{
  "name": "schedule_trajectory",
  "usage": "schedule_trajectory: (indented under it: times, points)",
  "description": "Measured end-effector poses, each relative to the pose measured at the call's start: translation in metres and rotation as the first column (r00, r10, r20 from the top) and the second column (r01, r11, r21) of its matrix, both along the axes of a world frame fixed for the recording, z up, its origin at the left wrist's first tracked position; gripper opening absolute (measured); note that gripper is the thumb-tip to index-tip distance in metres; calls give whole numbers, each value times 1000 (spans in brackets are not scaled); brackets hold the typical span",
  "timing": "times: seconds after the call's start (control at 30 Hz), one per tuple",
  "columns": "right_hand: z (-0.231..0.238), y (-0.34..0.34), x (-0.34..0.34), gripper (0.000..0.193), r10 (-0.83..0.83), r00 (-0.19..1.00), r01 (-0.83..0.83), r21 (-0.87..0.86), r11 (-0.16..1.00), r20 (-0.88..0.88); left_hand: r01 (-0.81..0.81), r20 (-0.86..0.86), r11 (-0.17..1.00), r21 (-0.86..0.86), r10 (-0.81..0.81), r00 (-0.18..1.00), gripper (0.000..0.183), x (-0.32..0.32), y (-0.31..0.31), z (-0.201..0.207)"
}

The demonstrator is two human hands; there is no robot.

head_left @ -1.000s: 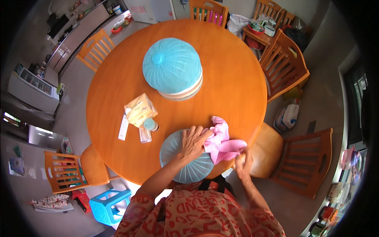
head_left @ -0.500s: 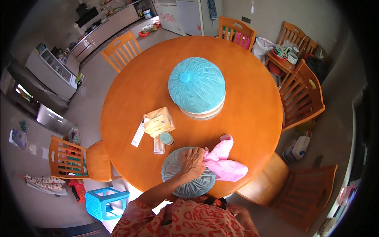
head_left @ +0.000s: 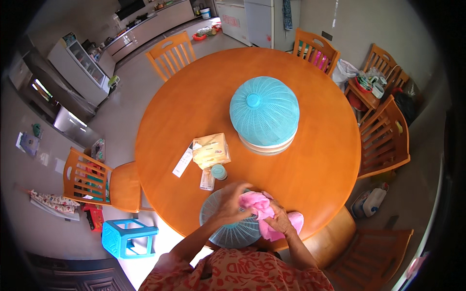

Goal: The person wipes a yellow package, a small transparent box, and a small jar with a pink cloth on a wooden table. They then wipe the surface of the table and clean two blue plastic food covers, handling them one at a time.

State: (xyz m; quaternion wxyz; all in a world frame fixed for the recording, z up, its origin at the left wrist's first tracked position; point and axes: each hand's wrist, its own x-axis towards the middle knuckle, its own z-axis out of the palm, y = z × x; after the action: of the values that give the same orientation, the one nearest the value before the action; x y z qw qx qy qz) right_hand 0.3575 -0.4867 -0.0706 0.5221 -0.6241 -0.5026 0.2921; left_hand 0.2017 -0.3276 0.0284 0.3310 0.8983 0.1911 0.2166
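Observation:
A pink cloth (head_left: 259, 203) is bunched between my two hands, its loose end hanging down on the right over the table edge area. My right hand (head_left: 280, 219) grips the cloth from the right side. On the left, my left hand (head_left: 232, 204) is slightly blurred, with its thumb and fingers around the cloth's left part. Beneath my left hand lies a round blue mesh cover (head_left: 213, 199) at the table's near edge, partly hidden by my hands and forearm. Another blue mesh cover (head_left: 269, 116), domed, stands farther back over pale round rims.
On the round wooden table (head_left: 184, 102) are a yellow tissue pack (head_left: 209, 149), a white remote (head_left: 183, 162), a lidded jar (head_left: 219, 171) and a small clear box (head_left: 207, 179). Wooden chairs (head_left: 388, 136) surround the table. A blue stool (head_left: 128, 237) stands at the lower left.
My right hand has come up from beside my body and taken hold of the pink cloth. The cloth is now more bunched and nearer me. The view has shifted, moving the table rightward in the picture.

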Motion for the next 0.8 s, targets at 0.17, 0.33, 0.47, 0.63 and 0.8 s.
schedule_trajectory:
  times: [0.17, 0.33, 0.47, 0.63, 0.8]
  points:
    - [12, 0, -8, 58, -19, 990, 59, -284, 957, 142, -331, -339, 943, -13, 308, 889, 57, -53, 20, -46]
    - [53, 15, -19, 75, -148, 886, 211, -97, 973, 439, -316, -257, 949, 8, 307, 916, 55, -24, 16, -64]
    - [69, 29, 18, 85, -149, 905, 243, -198, 950, 399, -343, -252, 939, -10, 329, 910, 57, 3, -2, -63]
    - [82, 29, 21, 62, 163, 841, -15, -280, 960, 515, -343, -240, 938, 46, 344, 908, 58, -3, -20, -70]
    - [78, 31, 3, 40, 110, 752, -29, -133, 991, 650, -247, -173, 963, -105, 227, 958, 55, -18, -14, -68]
